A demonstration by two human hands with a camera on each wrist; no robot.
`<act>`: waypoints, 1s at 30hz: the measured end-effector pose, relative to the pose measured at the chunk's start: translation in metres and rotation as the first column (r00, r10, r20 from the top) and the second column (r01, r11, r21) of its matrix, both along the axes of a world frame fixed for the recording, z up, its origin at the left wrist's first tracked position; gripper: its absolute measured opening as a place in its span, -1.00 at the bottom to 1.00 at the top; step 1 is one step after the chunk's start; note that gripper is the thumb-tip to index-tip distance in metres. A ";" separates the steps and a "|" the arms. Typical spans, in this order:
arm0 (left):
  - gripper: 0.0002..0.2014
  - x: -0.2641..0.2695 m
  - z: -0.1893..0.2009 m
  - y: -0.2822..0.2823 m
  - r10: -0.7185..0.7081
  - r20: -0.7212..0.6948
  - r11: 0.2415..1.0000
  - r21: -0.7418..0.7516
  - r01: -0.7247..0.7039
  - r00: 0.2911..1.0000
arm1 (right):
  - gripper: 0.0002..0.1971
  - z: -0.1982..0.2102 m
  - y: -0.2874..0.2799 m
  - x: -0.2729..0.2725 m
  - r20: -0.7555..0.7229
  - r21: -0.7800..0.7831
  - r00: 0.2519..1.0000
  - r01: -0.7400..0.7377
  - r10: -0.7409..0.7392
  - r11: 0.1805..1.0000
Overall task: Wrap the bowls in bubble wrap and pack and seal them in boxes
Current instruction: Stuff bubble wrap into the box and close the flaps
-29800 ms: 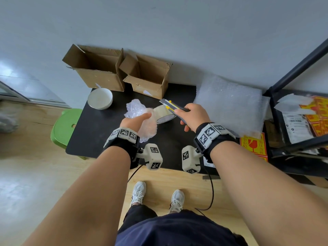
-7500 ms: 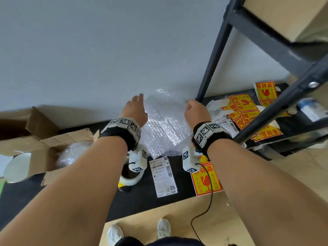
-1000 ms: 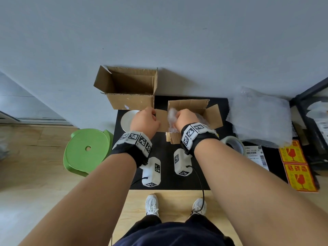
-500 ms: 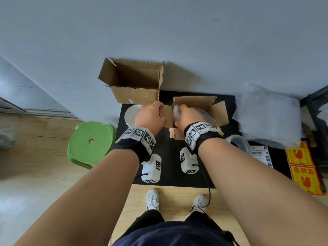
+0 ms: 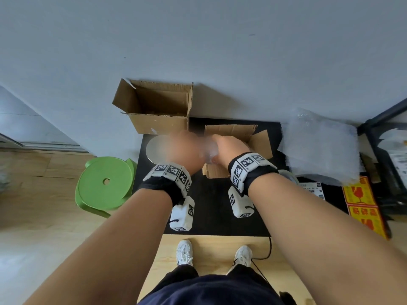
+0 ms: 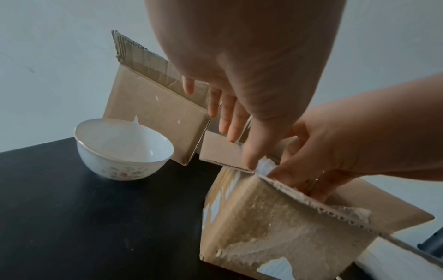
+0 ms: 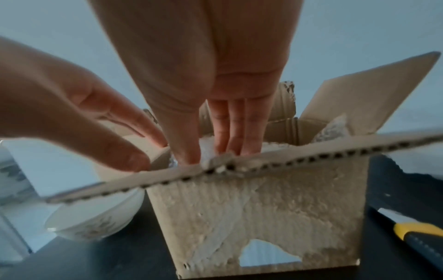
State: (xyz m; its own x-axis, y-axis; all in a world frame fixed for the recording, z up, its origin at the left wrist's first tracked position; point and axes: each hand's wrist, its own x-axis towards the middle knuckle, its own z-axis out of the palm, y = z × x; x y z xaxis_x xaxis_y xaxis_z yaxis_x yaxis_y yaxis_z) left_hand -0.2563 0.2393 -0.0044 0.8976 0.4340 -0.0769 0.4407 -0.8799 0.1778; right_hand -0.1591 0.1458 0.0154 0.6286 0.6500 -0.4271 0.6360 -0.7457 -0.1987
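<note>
Fingers of right hand half hidden in box, left hand blurred

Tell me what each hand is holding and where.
Left hand pinches the small box by its left flap, thumb against fingers. Right hand holds nothing; its straight fingers press the bubble wrap down inside.
</note>
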 end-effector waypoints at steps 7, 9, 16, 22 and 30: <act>-0.58 0.003 0.008 0.002 -0.020 -0.069 0.998 -0.060 0.016 0.997 | -0.70 -0.012 0.012 0.004 -0.027 -0.049 1.000 -0.016 0.015 0.999; -0.58 0.004 0.009 0.003 -0.019 -0.079 0.998 -0.069 0.014 0.997 | -0.73 -0.015 0.017 0.001 -0.020 -0.062 1.000 -0.024 0.023 0.998; -0.54 0.003 0.010 0.002 -0.032 -0.090 0.997 -0.074 0.026 0.995 | -0.70 -0.017 0.015 0.004 -0.094 0.022 0.995 0.038 -0.035 0.999; -0.57 0.005 0.014 0.000 -0.061 -0.103 0.998 -0.016 0.060 0.993 | -0.55 -0.003 -0.001 0.012 -0.236 0.037 0.965 0.122 -0.110 0.992; -0.69 0.032 0.039 -0.013 -0.089 0.054 0.995 0.044 0.086 0.995 | -0.67 0.029 -0.052 0.033 -0.173 0.336 0.930 0.365 -0.324 0.868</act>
State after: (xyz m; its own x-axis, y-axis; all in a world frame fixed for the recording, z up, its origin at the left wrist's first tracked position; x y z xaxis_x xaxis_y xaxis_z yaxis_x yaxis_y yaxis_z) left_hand -0.2245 0.2260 0.0348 0.9346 0.3555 -0.0089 0.3522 -0.9217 0.1624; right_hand -0.1260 0.0937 0.0446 0.8042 0.5214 -0.2855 0.3113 -0.7786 -0.5449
